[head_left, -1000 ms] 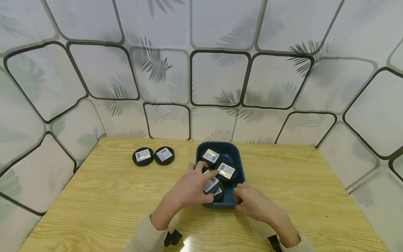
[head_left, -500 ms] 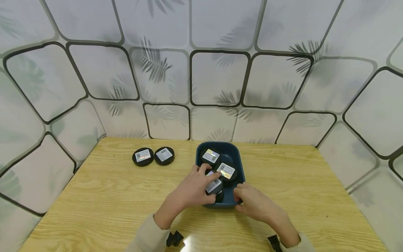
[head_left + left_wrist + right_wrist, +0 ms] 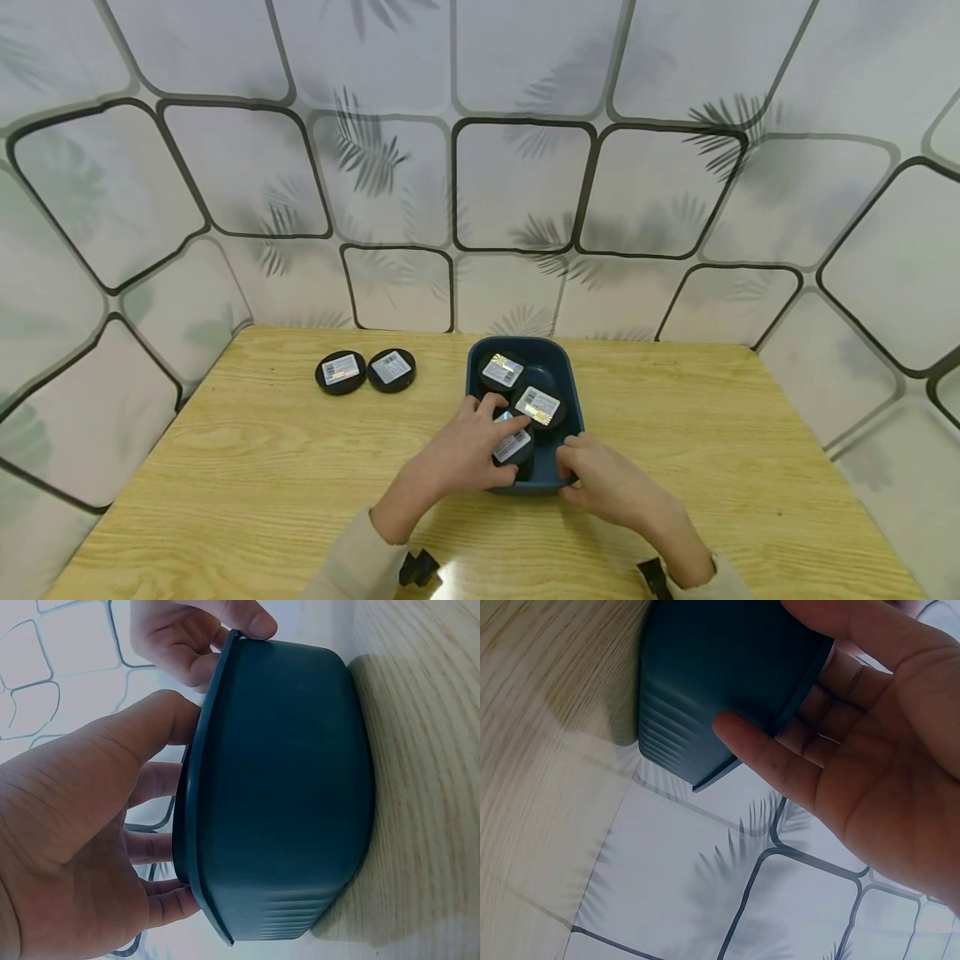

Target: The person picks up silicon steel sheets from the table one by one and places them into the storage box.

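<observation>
A dark blue plastic bin (image 3: pixel 567 375) stands on the table with several round black discs in it, each bearing a white barcode label. My left hand (image 3: pixel 463 450) reaches over the bin's left side and holds a labelled black disc (image 3: pixel 513 447) between thumb and fingers. In the left wrist view, the disc's dark edge (image 3: pixel 180 832) shows just above the rim. Beneath it another disc is mostly hidden. Two more discs, one far left (image 3: pixel 502 371) and one in the middle (image 3: pixel 540 407), lie beyond. My right hand (image 3: pixel 611 487) grips the bin's near right corner, thumb outside in the right wrist view.
Two similar labelled black discs, one on the left (image 3: pixel 341 372) and one beside it (image 3: pixel 392 371), lie on the wooden table (image 3: pixel 247 467) left of the bin. A patterned curtain (image 3: pixel 517 183) hangs behind the table's back edge.
My left hand has shifted slightly right with the held disc, which now covers more of the disc beneath it. My right hand and the bin stay put.
</observation>
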### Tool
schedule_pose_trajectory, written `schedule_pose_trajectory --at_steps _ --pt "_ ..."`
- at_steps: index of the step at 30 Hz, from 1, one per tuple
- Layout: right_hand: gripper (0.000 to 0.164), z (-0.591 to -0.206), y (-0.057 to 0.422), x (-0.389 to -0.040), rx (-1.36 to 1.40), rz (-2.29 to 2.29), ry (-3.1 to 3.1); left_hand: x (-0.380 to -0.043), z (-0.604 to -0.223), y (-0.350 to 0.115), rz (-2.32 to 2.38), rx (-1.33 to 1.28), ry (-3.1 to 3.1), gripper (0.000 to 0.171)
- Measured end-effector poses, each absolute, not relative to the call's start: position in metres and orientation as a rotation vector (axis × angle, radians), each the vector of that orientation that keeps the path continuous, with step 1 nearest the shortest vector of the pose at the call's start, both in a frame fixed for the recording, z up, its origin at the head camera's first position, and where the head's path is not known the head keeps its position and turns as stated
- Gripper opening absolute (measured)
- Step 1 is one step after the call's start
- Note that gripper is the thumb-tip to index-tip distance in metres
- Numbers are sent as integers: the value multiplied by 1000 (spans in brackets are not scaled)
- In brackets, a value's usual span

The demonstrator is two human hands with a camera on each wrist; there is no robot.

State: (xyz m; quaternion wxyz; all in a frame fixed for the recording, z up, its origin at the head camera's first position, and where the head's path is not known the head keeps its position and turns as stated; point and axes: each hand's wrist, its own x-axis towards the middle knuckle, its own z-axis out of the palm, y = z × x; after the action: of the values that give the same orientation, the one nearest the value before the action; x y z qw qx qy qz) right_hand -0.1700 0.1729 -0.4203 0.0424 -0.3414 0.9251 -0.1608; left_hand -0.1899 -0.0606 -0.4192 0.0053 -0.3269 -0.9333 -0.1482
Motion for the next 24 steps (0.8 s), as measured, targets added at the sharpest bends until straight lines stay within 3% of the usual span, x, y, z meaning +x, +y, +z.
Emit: schedule_pose_trajectory --at_steps 24 --pt "26 -420 174 -170 -1073 -505 2822 -190 -418 -56 -379 -945 -2964 61"
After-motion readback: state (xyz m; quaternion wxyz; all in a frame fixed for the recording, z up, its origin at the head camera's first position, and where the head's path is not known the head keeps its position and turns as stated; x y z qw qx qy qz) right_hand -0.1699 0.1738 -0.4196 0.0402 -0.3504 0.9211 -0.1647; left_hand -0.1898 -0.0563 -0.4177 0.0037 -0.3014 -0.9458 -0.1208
